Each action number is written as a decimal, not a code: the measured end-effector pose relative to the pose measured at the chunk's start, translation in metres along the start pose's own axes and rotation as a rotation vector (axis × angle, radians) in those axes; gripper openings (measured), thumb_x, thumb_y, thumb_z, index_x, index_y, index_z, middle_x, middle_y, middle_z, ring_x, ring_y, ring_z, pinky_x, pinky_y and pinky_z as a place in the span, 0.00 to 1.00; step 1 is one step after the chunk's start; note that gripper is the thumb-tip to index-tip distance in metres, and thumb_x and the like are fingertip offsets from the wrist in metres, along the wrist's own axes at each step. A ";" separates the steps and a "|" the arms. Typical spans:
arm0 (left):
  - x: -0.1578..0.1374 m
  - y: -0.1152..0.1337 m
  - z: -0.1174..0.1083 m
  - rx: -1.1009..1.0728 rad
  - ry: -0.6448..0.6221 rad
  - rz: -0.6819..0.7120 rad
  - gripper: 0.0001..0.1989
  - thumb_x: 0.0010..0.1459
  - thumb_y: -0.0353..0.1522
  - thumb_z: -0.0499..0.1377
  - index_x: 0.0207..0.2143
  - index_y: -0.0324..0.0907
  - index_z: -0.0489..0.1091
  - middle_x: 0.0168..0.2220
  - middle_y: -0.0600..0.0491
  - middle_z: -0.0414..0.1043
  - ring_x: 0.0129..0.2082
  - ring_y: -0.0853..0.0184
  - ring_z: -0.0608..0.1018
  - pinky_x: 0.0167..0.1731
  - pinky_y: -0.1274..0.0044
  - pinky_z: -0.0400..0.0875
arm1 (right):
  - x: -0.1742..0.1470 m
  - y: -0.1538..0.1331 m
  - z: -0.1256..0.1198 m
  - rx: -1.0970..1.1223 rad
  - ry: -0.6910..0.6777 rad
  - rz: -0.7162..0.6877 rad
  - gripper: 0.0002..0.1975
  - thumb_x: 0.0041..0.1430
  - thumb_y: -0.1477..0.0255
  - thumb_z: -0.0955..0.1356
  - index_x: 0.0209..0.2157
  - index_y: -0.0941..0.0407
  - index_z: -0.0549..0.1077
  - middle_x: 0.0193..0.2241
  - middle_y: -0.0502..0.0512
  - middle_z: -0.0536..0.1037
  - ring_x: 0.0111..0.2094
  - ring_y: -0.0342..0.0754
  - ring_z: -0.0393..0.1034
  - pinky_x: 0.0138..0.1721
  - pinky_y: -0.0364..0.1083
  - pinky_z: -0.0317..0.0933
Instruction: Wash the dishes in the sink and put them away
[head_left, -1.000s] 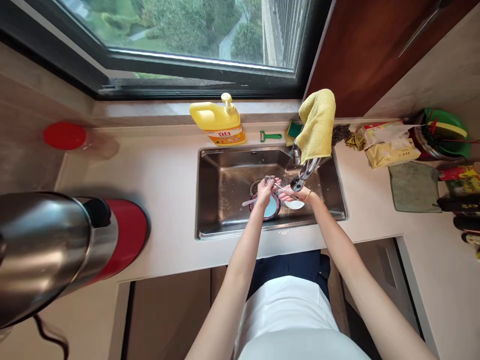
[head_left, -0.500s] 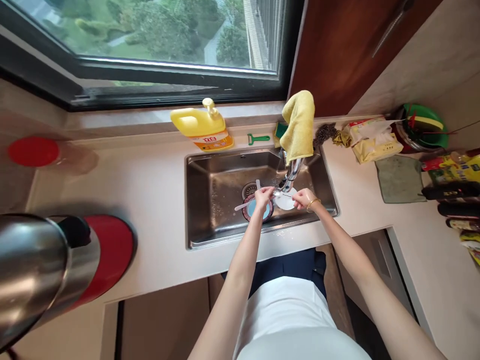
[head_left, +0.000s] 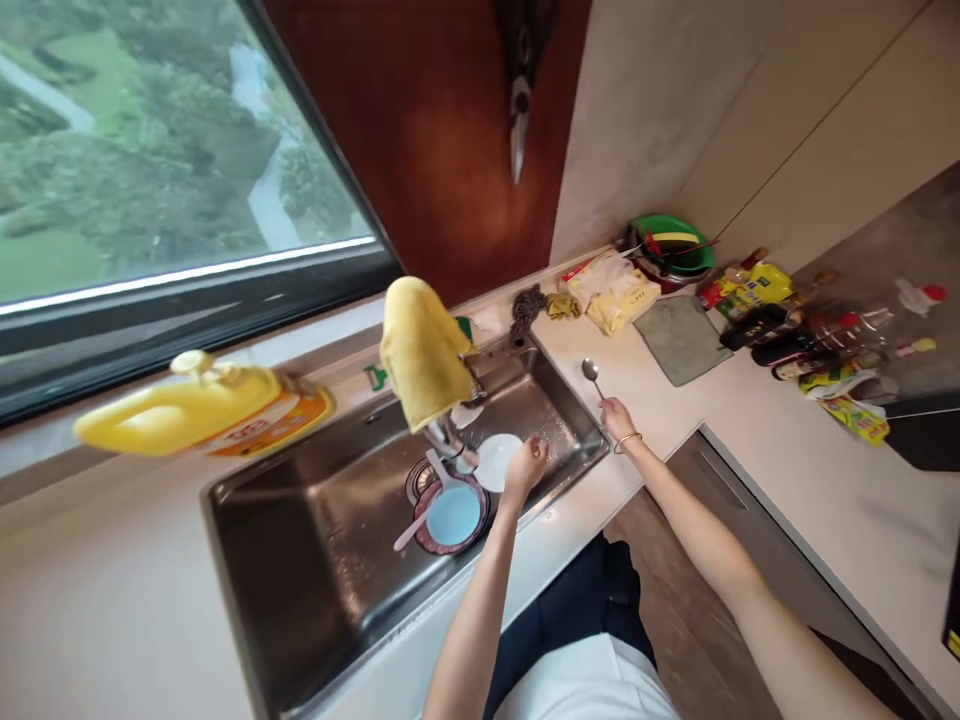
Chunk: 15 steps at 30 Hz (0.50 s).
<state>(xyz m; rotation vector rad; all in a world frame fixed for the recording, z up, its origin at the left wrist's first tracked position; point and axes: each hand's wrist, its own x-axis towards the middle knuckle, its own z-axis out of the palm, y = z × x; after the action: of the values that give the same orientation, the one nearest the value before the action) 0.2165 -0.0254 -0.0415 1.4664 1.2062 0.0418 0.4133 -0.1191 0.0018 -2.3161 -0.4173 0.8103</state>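
My right hand (head_left: 616,418), with a bracelet at the wrist, pinches a metal spoon (head_left: 592,374) by its handle end. The spoon's bowl points away over the counter right of the sink. Above the right part of the sink is my left hand (head_left: 531,462), its fingers curled in with nothing visible in them. It overlaps the edge of a white dish (head_left: 498,460); whether they touch I cannot tell. Left of that dish, a light blue bowl (head_left: 453,516) with pale handles rests on a dark reddish dish (head_left: 427,538) in the sink (head_left: 300,560).
A yellow cloth (head_left: 424,355) drapes over the faucet (head_left: 450,442). A yellow detergent jug (head_left: 217,408) stands behind the sink. On the right counter (head_left: 637,390) are a grey-green mat (head_left: 682,338), a yellow packet (head_left: 621,305), a green basin (head_left: 675,245) and several bottles (head_left: 787,345).
The view has swung right. My right hand has carried the spoon from above the sink to the right counter. My left hand has let go of the spoon and stays over the sink.
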 end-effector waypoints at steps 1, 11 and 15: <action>0.001 0.004 0.001 0.057 -0.021 0.014 0.08 0.53 0.34 0.65 0.37 0.43 0.76 0.41 0.39 0.81 0.48 0.50 0.81 0.50 0.67 0.69 | 0.016 -0.004 -0.020 0.157 0.048 0.075 0.09 0.65 0.74 0.56 0.35 0.55 0.66 0.18 0.45 0.64 0.18 0.43 0.62 0.24 0.40 0.59; 0.012 0.008 0.003 0.209 -0.122 0.090 0.14 0.65 0.32 0.51 0.47 0.42 0.74 0.49 0.45 0.80 0.47 0.62 0.82 0.47 0.75 0.72 | 0.203 -0.125 -0.252 0.857 0.123 0.212 0.27 0.69 0.50 0.53 0.36 0.56 0.70 0.18 0.50 0.67 0.21 0.46 0.66 0.27 0.44 0.66; 0.020 0.010 0.001 0.113 -0.095 0.130 0.10 0.64 0.34 0.52 0.41 0.42 0.72 0.44 0.46 0.80 0.42 0.64 0.81 0.42 0.77 0.71 | 0.199 -0.123 -0.230 0.916 0.095 0.167 0.23 0.68 0.50 0.58 0.36 0.56 0.70 0.22 0.53 0.74 0.25 0.47 0.71 0.27 0.44 0.68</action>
<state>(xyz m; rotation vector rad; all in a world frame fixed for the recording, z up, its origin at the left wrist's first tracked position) 0.2327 -0.0111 -0.0458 1.6263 1.0491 -0.0077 0.7026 -0.0395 0.1344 -1.5225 0.1809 0.7494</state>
